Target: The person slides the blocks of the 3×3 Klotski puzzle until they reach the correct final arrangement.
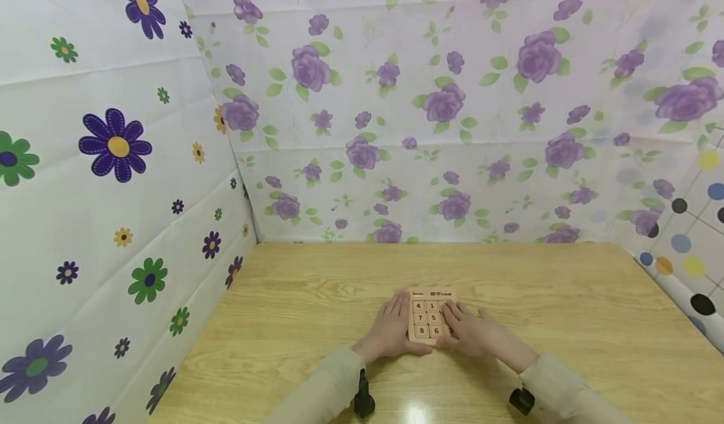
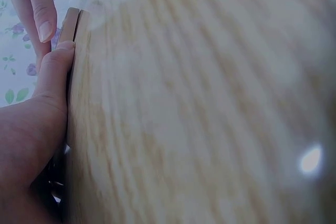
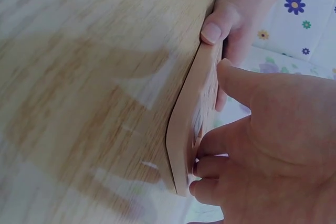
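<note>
A light wooden sliding number puzzle (image 1: 424,342) lies flat on the table, with square tiles showing 4, 1, 7, 5, 8 and 6. My left hand (image 1: 391,330) holds its left side, fingers along that edge and thumb against the near edge; the left wrist view shows this thumb (image 2: 55,69) on the board's side. My right hand (image 1: 475,333) reaches over the right column, its fingertips touching the puzzle's face there and covering most of those tiles. From the right wrist, the board's thick edge (image 3: 184,129) shows beside the right fingers (image 3: 212,166).
The wood-grain table (image 1: 317,286) meets a purple-flowered cloth (image 1: 362,191) at the back. A daisy-patterned cloth (image 1: 141,223) stands on the left, a dotted one (image 1: 684,273) on the right. Dark wrist devices (image 1: 364,399) sit at both cuffs.
</note>
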Demonstrator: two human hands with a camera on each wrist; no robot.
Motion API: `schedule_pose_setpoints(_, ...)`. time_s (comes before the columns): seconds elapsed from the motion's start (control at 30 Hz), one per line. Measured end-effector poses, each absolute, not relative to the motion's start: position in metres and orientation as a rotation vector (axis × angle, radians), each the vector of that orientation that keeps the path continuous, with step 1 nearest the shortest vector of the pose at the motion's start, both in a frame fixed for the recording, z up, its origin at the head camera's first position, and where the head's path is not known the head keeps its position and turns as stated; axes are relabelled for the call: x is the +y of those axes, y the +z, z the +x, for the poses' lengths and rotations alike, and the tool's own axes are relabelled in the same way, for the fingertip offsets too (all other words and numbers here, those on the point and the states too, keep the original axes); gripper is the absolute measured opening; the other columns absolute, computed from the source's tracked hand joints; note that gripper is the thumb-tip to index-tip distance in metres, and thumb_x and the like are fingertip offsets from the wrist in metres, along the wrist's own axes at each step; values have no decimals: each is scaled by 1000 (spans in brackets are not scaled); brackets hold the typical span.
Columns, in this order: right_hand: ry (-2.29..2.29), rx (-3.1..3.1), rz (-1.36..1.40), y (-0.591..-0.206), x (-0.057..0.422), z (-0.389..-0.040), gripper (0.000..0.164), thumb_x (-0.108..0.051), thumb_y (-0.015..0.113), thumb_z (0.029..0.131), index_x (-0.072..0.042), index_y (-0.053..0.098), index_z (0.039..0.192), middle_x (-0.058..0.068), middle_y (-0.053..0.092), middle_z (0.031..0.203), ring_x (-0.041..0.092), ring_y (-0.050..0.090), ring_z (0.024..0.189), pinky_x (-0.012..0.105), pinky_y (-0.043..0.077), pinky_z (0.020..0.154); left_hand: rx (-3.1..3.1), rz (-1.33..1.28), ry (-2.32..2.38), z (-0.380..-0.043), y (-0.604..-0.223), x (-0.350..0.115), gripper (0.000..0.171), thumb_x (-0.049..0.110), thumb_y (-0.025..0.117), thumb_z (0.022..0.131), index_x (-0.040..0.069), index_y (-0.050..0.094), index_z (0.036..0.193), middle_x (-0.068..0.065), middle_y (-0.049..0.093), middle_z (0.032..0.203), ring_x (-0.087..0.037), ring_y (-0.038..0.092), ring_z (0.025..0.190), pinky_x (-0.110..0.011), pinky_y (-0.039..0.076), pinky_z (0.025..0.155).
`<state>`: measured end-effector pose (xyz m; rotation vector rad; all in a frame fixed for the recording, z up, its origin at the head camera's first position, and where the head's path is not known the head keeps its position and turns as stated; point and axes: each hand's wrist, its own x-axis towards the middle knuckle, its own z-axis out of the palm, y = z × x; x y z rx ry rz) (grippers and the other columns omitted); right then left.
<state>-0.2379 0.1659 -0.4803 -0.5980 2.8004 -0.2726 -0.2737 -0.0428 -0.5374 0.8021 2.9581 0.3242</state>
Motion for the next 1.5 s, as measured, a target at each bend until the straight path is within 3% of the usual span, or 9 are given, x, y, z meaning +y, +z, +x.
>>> schedule_pose_setpoints(0.63,-257,2820,-609,-486,173,-230,76,-55,48,96,-3,33,149,18,31,156,42,25,145,70,17,112,2958,798,340,-273,-539,-42,126,74,64,73,-4,7,153,-19,12,162,-29,14,150,-44,21,122)
schedule_pose_setpoints(1.5,-274,2764,-600,-468,174,-194,76,-49,57,92,0,37,147,20,35,154,43,28,143,69,17,113,2937,785,361,-272,-535,-42,126,75,63,74,-5,6,153,-21,12,161,-31,14,150,-44,20,122)
